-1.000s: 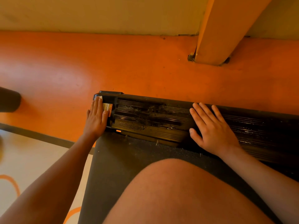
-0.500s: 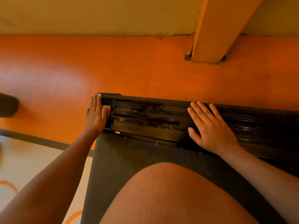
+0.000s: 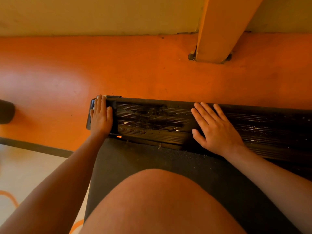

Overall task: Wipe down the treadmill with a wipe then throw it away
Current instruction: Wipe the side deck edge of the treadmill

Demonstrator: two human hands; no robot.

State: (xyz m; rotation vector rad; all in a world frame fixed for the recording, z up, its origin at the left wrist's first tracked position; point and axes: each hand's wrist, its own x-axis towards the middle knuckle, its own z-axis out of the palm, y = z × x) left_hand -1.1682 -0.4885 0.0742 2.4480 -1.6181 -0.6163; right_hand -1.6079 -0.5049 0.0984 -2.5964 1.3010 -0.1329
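Note:
The treadmill's black ribbed end rail (image 3: 152,122) runs across the middle of the view, wet and smeared, with the grey belt (image 3: 152,166) below it. My left hand (image 3: 101,115) lies flat on the rail's left corner, pressing a pale wipe (image 3: 104,96) of which only a small edge shows past the fingertips. My right hand (image 3: 214,127) rests flat on the rail further right, fingers spread, holding nothing. My bare knee (image 3: 160,200) is over the belt.
Orange floor (image 3: 135,68) stretches beyond the rail to a pale wall. A yellow post (image 3: 217,31) stands bolted to the floor at upper right. A dark object (image 3: 5,112) lies at the left edge. Pale patterned flooring (image 3: 25,174) is at lower left.
My left hand slid a little forward and outward over the rail's left corner, covering the label there. My right hand stayed in place.

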